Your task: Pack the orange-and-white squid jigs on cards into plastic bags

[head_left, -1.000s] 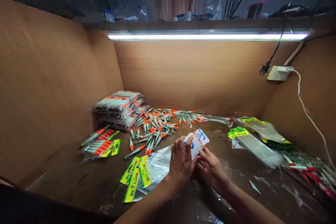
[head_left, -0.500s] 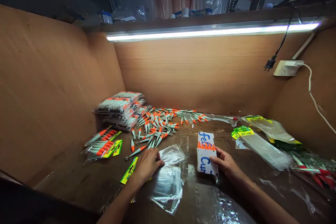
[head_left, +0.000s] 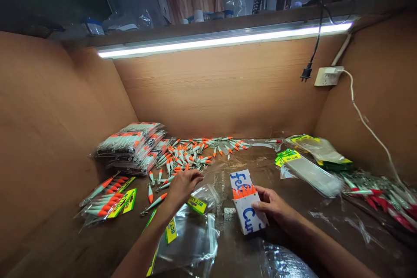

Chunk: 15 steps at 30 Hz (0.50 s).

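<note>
My right hand (head_left: 272, 203) grips a small white cardboard box (head_left: 249, 215) with blue handwriting; a row of orange lure tips shows across a gap in it. With fingers pinched, my left hand (head_left: 185, 184) is raised over the table, and a faint, blurred clear plastic bag (head_left: 211, 173) seems to trail from its fingertips. Beneath it lie more clear bags (head_left: 195, 234), some with yellow header cards (head_left: 197, 204). Behind that hand is a loose heap of white-and-orange fishing lures (head_left: 185, 156) with metal hooks.
Packed lure bags are stacked (head_left: 130, 143) at the back left, with carded lure packs (head_left: 109, 200) in front. On the right lie empty header bags (head_left: 312, 173) and red-and-white lures (head_left: 384, 200). A black plug (head_left: 306, 72) hangs near a wall socket (head_left: 327, 76).
The view has turned right. My left hand has lifted off the clear bags, its fingertips now pinched. My right hand keeps hold of the white box, now more tilted.
</note>
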Motion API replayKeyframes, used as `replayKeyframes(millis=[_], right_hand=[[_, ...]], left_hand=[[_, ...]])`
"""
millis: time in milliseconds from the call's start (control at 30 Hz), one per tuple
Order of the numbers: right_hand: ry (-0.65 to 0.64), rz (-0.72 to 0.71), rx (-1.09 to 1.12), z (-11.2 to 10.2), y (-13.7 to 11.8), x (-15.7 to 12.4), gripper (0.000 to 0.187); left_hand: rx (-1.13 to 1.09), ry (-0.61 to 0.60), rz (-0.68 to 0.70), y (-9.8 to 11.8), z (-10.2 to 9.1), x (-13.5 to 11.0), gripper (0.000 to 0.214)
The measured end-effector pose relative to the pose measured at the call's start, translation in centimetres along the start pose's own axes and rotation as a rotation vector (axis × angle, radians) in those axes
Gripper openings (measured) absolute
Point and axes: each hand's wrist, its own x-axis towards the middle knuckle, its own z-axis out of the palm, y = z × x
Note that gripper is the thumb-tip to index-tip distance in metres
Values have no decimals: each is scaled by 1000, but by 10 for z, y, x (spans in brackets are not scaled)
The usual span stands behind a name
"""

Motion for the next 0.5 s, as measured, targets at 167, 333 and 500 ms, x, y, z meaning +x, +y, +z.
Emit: replayKeyframes(millis=[167,333,500], right_hand=[[24,-22,-63,-6,-15,-5,67],[205,-4,-147,-23,-24,-3,74],[188,23,-216,-28,-15,0,78]], left_hand=[[-74,66,146,13,0,15,24],[-368,-431,86,0,-9,30,44],[-464,-644,78,-4,-21,40,60]])
